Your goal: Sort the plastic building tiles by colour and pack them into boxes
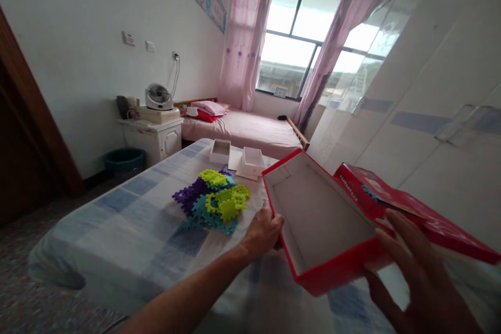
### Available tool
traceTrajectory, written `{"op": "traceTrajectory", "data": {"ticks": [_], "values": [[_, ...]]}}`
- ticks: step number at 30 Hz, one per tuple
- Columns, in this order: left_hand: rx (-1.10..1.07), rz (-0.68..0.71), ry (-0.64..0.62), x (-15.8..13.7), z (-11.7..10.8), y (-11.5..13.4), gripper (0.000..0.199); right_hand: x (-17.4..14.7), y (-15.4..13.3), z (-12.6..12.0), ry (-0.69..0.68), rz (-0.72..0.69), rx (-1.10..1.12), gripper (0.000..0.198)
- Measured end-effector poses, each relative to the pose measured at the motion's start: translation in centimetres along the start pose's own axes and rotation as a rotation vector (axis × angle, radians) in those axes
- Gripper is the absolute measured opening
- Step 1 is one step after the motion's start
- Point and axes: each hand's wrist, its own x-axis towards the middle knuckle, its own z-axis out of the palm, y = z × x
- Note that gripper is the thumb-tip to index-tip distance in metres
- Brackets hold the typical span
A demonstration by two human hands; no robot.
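Note:
A red cardboard box (324,209) with a pale inner lining is tilted up above the table, its open side facing me; nothing lies inside it. My left hand (266,227) is closed around its left edge. At the box's right corner is my right hand (415,271), slightly blurred, with the thumb below and the fingertips at the upper rim. Just beyond that corner, a printed red lid (391,198) slants down to the right; whether it is joined to the box I cannot tell. Left of my left hand lies a pile of purple, teal and lime toothed plastic pieces (215,201).
Two small white boxes, one open box (220,151) and another (252,160), stand toward the back of the checked cloth (129,224). Flat card lies between them. Beyond are a pink bed (250,128), a bedside cabinet (170,138) with a fan, and a bin (124,159). Wardrobes line the right.

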Motion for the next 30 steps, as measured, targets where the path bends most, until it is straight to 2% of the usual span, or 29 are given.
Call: {"op": "traceTrajectory", "data": {"ticks": [3,5,7,9,12,15,19,23,27,30], "values": [[0.053,0.046,-0.084,0.8,0.6,0.5,0.007,-1.5,0.3,-0.7,-0.074,-0.158,-0.136,0.041],[0.067,0.044,-0.135,1.3,1.1,0.9,0.011,-1.9,0.4,-0.8,-0.150,-0.245,-0.136,0.027],[0.026,0.012,-0.199,2.0,1.6,1.1,0.021,-2.0,0.9,-0.3,-0.198,-0.229,-0.099,0.017],[-0.095,-0.024,-0.239,2.9,2.0,0.8,0.034,-1.7,1.8,0.7,-0.224,-0.124,-0.080,0.014],[-0.234,-0.018,-0.152,4.1,2.1,-1.0,0.048,0.0,4.0,3.5,-0.235,0.022,-0.084,0.007],[-0.141,0.006,-0.049,5.0,1.8,-3.3,0.047,3.1,6.0,7.4,-0.302,0.120,-0.015,0.006],[-0.050,0.012,-0.040,5.2,1.5,-4.8,0.045,7.5,7.4,13.3,-0.367,0.228,0.026,0.013],[0.000,0.047,-0.049,4.9,1.6,-4.9,0.044,9.8,7.8,18.4,-0.416,0.277,0.048,0.019],[-0.005,0.028,-0.055,5.1,1.7,-4.9,0.046,10.1,8.2,21.4,-0.417,0.317,0.059,0.023],[-0.001,0.004,-0.051,5.3,1.7,-4.8,0.044,9.7,8.0,21.9,-0.414,0.356,0.051,0.034]]}}
